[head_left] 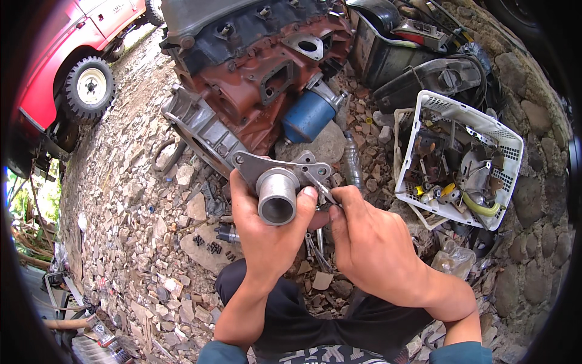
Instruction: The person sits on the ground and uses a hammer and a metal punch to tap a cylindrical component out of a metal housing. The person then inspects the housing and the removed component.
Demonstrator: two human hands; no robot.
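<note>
My left hand [267, 239] is wrapped around a grey metal flange with a short round tube [277, 197], its open end facing me. Several holes pierce the flange's plate. In my right hand [379, 255], pinched between thumb and fingers, is a thin metal strip-like tool [324, 192], its tip at the flange's right edge. The exact kind of tool cannot be made out. Just beyond the flange stands a red-brown engine block [242, 91] with a blue oil filter [309, 115] on its side.
A white plastic basket [418, 115] of metal parts stands at the right, by a stone wall [533, 188]. Wrenches [318, 252] lie on the gravel below my hands. Small dark bolts [208, 244] rest on a flat stone. A red vehicle [48, 67] is parked at the far left.
</note>
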